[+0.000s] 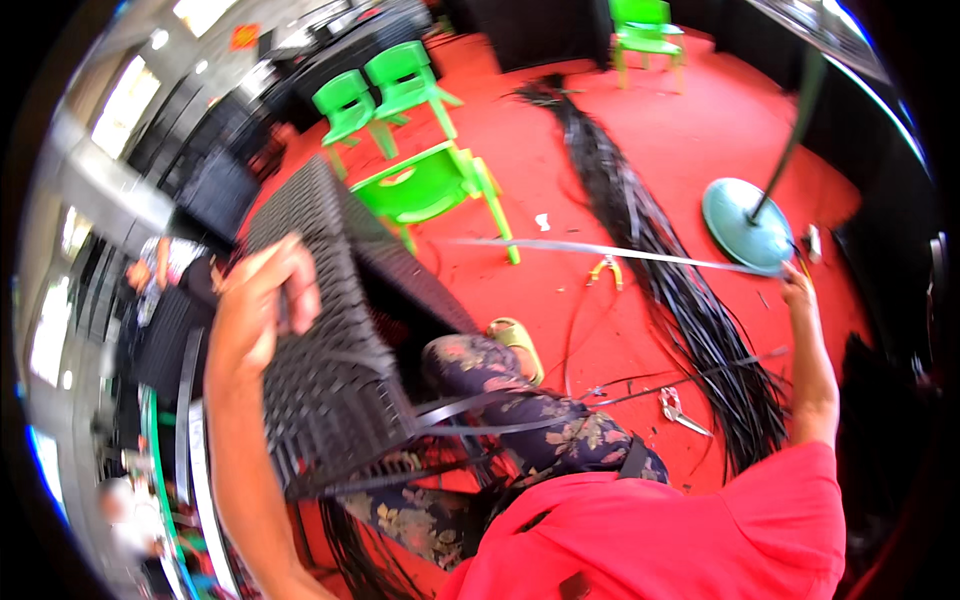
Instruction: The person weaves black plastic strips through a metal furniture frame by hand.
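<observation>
My right hand (797, 288), arm stretched out to the right, is closed on the end of a long flat dark plastic strip (610, 251). The strip runs taut leftward toward a black woven rattan piece of furniture (330, 370) tipped in front of me; where it joins is blurred. Over the upper left of the weave hangs my left hand (265, 305), its fingers bent and apart with nothing seen in them. Loose strip ends (450, 415) stick out at the furniture's lower corner, across my patterned trousers.
A long bundle of black strips (690, 330) lies on the red floor (520, 120). Yellow-handled pliers (606, 272) and metal shears (683, 411) lie nearby. Green chairs (425, 187) stand ahead. A round pale-blue stand base (745, 225) with a pole is at right. Another person (165, 265) sits at far left.
</observation>
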`<act>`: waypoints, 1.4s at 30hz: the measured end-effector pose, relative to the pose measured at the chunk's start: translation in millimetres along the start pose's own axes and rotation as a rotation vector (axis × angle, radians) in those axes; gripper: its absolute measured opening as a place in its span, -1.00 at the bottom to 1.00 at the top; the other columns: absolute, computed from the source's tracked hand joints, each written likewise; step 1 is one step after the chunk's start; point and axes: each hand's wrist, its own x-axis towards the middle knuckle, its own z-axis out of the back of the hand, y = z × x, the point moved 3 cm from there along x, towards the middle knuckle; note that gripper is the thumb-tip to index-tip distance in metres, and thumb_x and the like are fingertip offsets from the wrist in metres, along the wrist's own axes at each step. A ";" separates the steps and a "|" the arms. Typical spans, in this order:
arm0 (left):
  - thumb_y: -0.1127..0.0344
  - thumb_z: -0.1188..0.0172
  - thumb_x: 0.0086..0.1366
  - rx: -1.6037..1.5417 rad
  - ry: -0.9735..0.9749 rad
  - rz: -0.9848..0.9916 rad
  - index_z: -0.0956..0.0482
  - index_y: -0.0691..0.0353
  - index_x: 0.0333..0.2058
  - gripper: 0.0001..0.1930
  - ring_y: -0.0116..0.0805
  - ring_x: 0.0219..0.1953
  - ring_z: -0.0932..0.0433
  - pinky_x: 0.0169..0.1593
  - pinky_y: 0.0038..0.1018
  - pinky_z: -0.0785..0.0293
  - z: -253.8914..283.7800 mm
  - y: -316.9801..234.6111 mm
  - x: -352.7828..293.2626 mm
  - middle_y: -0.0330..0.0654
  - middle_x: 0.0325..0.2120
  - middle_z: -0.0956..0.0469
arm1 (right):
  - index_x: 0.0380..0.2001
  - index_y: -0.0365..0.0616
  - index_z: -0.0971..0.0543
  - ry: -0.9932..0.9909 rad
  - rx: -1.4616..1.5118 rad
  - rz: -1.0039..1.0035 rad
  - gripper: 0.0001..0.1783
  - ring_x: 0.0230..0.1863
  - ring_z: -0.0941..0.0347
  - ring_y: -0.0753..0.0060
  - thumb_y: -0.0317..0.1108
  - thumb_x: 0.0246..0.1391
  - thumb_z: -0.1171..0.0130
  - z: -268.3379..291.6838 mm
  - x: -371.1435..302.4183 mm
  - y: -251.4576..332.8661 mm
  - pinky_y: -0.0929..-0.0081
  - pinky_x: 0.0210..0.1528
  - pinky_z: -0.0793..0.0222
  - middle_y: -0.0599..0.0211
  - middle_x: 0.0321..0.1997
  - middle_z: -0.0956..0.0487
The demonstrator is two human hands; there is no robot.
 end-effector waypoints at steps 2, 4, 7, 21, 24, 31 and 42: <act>0.04 0.07 0.28 0.081 0.038 -0.079 -0.38 0.18 -0.55 -0.64 -0.53 -0.76 -0.31 -0.70 -0.63 -0.12 -17.7 -15.1 11.3 -0.25 -0.75 -0.38 | -0.26 -0.15 -0.46 -0.051 0.154 -0.238 -0.85 -0.37 -0.30 0.52 -0.43 0.09 0.04 56.0 11.9 -48.2 0.68 -0.30 -0.21 0.35 -0.32 -0.44; 0.02 0.08 0.29 0.073 0.022 -0.166 -0.41 0.21 -0.49 -0.63 -0.53 -0.70 -0.33 -0.63 -0.64 -0.18 -16.6 -24.6 12.3 -0.26 -0.69 -0.41 | -0.29 -0.11 -0.45 -0.417 1.086 -0.855 -0.88 -0.49 -0.21 0.57 -0.37 0.09 0.01 85.6 52.3 -65.0 0.71 -0.43 -0.11 0.42 -0.40 -0.40; -0.06 0.08 0.27 0.103 -0.034 -0.258 -0.47 0.27 -0.20 -0.54 -0.52 -0.43 -0.45 -0.41 -0.64 -0.31 -26.2 -32.6 11.6 -0.24 -0.41 -0.52 | -0.34 -0.05 -0.44 -0.541 1.156 -0.930 -0.88 -0.65 -0.08 0.64 -0.28 0.09 -0.02 80.0 96.0 -26.6 0.74 -0.64 0.05 0.53 -0.53 -0.32; 0.20 -0.12 0.21 -0.211 0.048 -0.292 -0.35 0.34 -0.02 -0.57 -0.65 -0.64 -0.36 -0.62 -0.75 -0.15 -60.6 -50.4 -59.6 -0.25 -0.58 -0.47 | -0.34 -0.24 -0.44 0.865 0.827 0.891 -0.78 -0.57 -0.26 0.67 -0.29 0.21 0.09 42.3 27.3 701.9 0.63 -0.54 -0.21 0.54 -0.59 -0.35; 0.16 0.03 0.30 -0.222 -0.085 -0.301 -0.46 0.34 -0.20 -0.68 -0.61 -0.71 -0.30 -0.67 -0.73 -0.11 -45.8 -39.5 -70.1 -0.22 -0.66 -0.45 | -0.37 -0.19 -0.42 1.043 0.835 0.888 -0.79 -0.63 -0.23 0.70 -0.29 0.21 0.10 34.6 25.8 713.0 0.65 -0.58 -0.18 0.48 -0.64 -0.33; 0.25 0.02 0.31 -0.203 -0.156 -0.273 -0.53 0.32 -0.25 -0.75 -0.66 -0.64 -0.40 -0.61 -0.78 -0.24 -48.4 -10.2 -82.4 -0.26 -0.59 -0.50 | -0.27 -0.16 -0.46 1.051 0.828 0.940 -0.81 -0.50 -0.40 0.66 -0.29 0.19 0.06 12.0 12.6 733.8 0.61 -0.41 -0.37 0.46 -0.53 -0.48; 0.25 0.07 0.33 -0.182 -0.199 -0.205 -0.49 0.32 -0.21 -0.74 -0.62 -0.60 -0.42 -0.54 -0.73 -0.29 -52.3 7.2 -93.5 -0.24 -0.58 -0.51 | -0.26 -0.13 -0.46 1.579 1.055 0.387 -0.79 -0.57 -0.30 0.79 -0.23 0.16 -0.01 13.1 -15.9 747.0 0.79 -0.55 -0.26 0.56 -0.51 -0.43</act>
